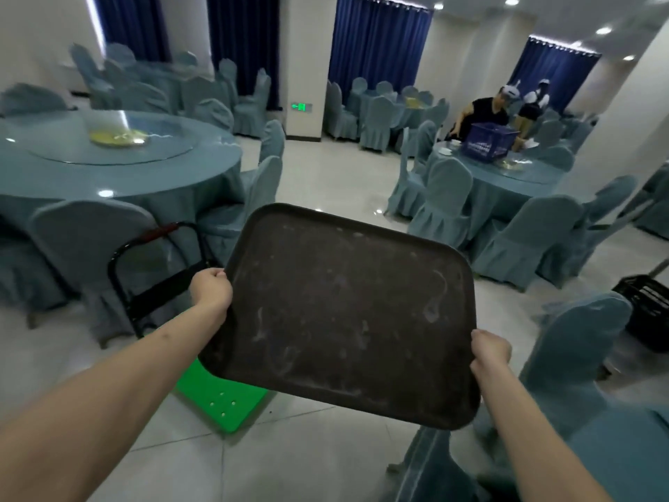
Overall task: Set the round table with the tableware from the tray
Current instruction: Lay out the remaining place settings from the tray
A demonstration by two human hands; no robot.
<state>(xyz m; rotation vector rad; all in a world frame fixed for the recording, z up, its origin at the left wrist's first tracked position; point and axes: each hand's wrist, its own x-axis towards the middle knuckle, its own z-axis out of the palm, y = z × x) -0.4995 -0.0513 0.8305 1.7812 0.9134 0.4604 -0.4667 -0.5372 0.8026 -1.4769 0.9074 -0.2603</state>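
Left hand (211, 289): centre-left of frame, fingers curled over the tray's left short edge, clamped on the rim.
Right hand (489, 351): lower right of centre, fingers wrapped round the opposite edge, likewise clamped.
Tray (344, 313): dark, rectangular, rounded corners, held in mid-air at frame centre between both hands, tilted slightly. Surface bare, smeared and scuffed; no tableware on it.
Handling: judged stiff and light while bare; the worn surface looks matte, probably not slick. Best held at the two short edges, as now, so it stays level once loaded.
Trolley (159, 280): black frame with a red-wrapped handle, green platform (224, 400) showing under the tray, lower left of centre.
Nearest chair (575, 356): blue-covered, right edge, just beside the right forearm.
Black crate (648, 313): on the floor, far right.
Round table (119, 175): upper left, blue cloth, glass turntable (108, 143) on top; chairs around it.
Second table (521, 172): upper right, bearing a blue basket (490, 141); two people beside it.
Stage: tray empty; loading or fetching tableware seems next.
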